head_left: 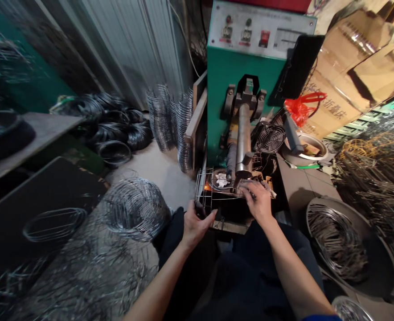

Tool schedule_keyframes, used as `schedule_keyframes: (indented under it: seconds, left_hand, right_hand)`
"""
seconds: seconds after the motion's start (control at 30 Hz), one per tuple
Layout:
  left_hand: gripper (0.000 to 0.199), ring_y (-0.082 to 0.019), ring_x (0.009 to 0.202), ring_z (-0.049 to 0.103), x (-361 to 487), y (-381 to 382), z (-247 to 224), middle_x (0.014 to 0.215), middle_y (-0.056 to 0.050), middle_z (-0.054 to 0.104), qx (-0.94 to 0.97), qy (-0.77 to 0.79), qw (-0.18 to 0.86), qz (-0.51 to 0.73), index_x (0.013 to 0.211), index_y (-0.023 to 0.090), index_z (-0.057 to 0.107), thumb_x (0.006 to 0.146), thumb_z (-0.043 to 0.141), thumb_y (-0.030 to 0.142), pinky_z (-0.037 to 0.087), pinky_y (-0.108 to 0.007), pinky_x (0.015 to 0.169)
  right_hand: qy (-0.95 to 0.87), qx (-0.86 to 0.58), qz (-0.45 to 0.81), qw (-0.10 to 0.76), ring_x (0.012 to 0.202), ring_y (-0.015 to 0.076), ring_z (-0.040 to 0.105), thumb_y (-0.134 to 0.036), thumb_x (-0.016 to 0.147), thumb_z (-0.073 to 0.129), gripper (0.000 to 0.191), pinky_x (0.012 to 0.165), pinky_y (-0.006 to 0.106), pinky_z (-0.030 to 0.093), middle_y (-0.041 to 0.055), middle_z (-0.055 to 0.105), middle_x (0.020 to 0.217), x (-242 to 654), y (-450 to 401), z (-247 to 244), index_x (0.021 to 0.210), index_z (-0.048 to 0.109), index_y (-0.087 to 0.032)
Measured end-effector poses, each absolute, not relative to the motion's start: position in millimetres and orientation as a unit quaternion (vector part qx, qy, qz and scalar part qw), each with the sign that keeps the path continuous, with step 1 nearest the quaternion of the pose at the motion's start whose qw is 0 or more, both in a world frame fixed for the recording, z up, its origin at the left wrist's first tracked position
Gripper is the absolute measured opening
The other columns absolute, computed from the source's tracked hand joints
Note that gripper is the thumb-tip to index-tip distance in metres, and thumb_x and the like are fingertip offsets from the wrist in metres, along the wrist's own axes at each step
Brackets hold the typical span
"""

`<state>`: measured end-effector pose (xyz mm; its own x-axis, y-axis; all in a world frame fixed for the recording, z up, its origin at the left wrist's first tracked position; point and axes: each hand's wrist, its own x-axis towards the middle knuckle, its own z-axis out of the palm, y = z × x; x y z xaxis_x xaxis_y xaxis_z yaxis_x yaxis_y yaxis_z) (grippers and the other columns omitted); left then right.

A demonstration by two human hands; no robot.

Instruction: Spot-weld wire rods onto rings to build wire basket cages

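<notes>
Step in hand: prob. lining up wire frame (pixel 204 196) under machine's (pixel 267 67) rod (pixel 244 142). Frame's btwn hands, just ahead of L. L hand (pixel 196 224): thumb spread from fingers at frame's near edge; grip unclear. R hand (pixel 260 200): fingers bent beside rod tip, hold hidden, can't tell. Next move prob. needs frame steady, fingers clear of tip.

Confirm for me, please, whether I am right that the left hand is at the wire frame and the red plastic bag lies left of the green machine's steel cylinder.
Not quite: the head view shows the red plastic bag lying right of the steel cylinder on the green machine, not left. The left hand is indeed at the wire frame.
</notes>
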<state>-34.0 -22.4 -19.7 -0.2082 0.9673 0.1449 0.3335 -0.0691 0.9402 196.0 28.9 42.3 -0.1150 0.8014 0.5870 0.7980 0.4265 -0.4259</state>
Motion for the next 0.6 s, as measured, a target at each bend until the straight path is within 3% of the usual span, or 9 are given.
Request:
schedule_keyframes:
  seconds: [0.1,0.17,0.23,0.27,0.37,0.43,0.53,0.6]
  left_hand:
    - [0.043,-0.014,0.062,0.054,-34.5,-20.4,-21.1,0.072,0.005,0.052,0.545,0.597,0.313,0.499,0.088,0.023,0.044,0.077,0.079,0.045,0.047,-0.026,0.063]
    - [0.055,-0.02,0.083,0.064,-34.7,-22.5,-25.0,0.091,-0.002,0.06,0.542,0.6,0.285,0.515,0.105,0.021,0.047,0.071,0.082,0.046,0.053,-0.033,0.077]
    - [0.072,-0.029,0.106,0.063,-35.1,-24.6,-29.8,0.111,-0.01,0.061,0.545,0.614,0.249,0.514,0.118,0.019,0.047,0.064,0.085,0.046,0.052,-0.042,0.092]
    - [0.07,-0.031,0.11,0.062,-35.4,-25.5,-31.9,0.114,-0.012,0.061,0.552,0.621,0.24,0.502,0.118,0.018,0.049,0.064,0.084,0.045,0.051,-0.045,0.096]
    - [0.042,-0.028,0.088,0.068,-36.2,-32.4,-33.6,0.093,-0.008,0.066,0.567,0.639,0.241,0.461,0.099,0.019,0.055,0.071,0.076,0.044,0.055,-0.043,0.083]
    - [0.034,-0.025,0.072,0.066,-36.6,-46.4,-29.0,0.078,-0.005,0.065,0.566,0.649,0.241,0.448,0.088,0.021,0.052,0.074,0.073,0.044,0.055,-0.038,0.073]
    - [0.034,-0.024,0.073,0.067,-37.7,-84.1,-10.6,0.078,-0.004,0.066,0.577,0.639,0.285,0.422,0.085,0.022,0.052,0.074,0.074,0.045,0.054,-0.035,0.072]
    - [0.034,-0.023,0.078,0.068,-39.4,-112.0,9.3,0.083,-0.004,0.068,0.585,0.618,0.378,0.366,0.087,0.021,0.054,0.074,0.076,0.044,0.055,-0.032,0.074]
  right_hand:
    - [-0.753,-0.516,0.01,0.41,0.106,0.0229,0.069,-0.031,0.1,0.058,0.016,0.103,0.042,0.037,0.0042,0.077,0.107,200.8,25.5,45.9,0.098,0.072,-0.025]
    - [-0.753,-0.505,0.038,0.42,0.109,0.0225,0.069,-0.03,0.1,0.058,0.016,0.101,0.04,0.043,0.0049,0.076,0.11,211.6,13.2,48.6,0.104,0.072,-0.024]
    - [-0.732,-0.528,0.059,0.426,0.106,0.0218,0.069,-0.031,0.099,0.058,0.018,0.097,0.036,0.049,0.0061,0.076,0.111,231.5,-5.6,48.3,0.107,0.072,-0.023]
    - [-0.714,-0.555,0.062,0.423,0.102,0.0217,0.07,-0.033,0.098,0.058,0.02,0.094,0.034,0.051,0.0065,0.076,0.109,245.4,-16.6,46.1,0.107,0.072,-0.023]
    - [-0.653,-0.658,0.042,0.374,0.088,0.0237,0.073,-0.045,0.095,0.055,0.03,0.083,0.034,0.055,0.0078,0.077,0.1,303.5,-54.6,29.6,0.101,0.074,-0.022]
    - [-0.609,-0.732,0.013,0.306,0.081,0.0285,0.073,-0.054,0.09,0.052,0.04,0.073,0.037,0.055,0.01,0.077,0.093,354.2,-86.4,12.5,0.096,0.075,-0.022]
    - [-0.493,-0.851,-0.006,0.182,0.059,0.0358,0.068,-0.064,0.076,0.052,0.049,0.051,0.041,0.048,0.0126,0.072,0.068,436.5,-150.0,-15.2,0.089,0.077,-0.025]
    - [-0.431,-0.892,0.025,0.133,0.049,0.037,0.064,-0.066,0.068,0.057,0.044,0.044,0.042,0.044,0.0129,0.066,0.056,483.1,-200.0,-32.5,0.081,0.077,-0.028]
